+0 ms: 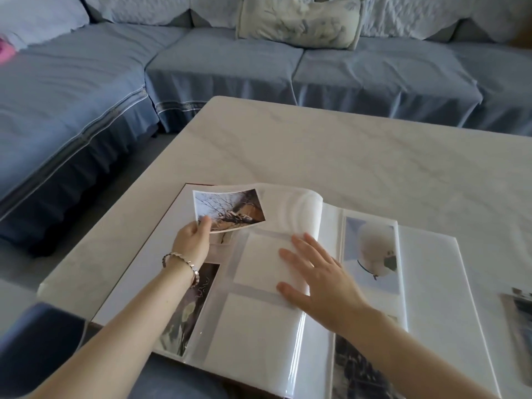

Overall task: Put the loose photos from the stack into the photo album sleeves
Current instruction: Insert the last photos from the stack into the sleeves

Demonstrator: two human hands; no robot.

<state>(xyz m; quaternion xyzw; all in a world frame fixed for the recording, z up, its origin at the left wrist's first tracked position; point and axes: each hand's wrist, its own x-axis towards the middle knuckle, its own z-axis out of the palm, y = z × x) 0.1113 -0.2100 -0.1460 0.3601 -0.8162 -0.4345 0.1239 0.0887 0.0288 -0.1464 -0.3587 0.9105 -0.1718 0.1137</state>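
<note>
- The table bore the open photo album at its near edge.
- My right hand, fingers spread flat, pressed the curling middle page down.
- My left hand pinched a loose photo above the far-left page; I judged its edge next needed a sleeve mouth.
</note>
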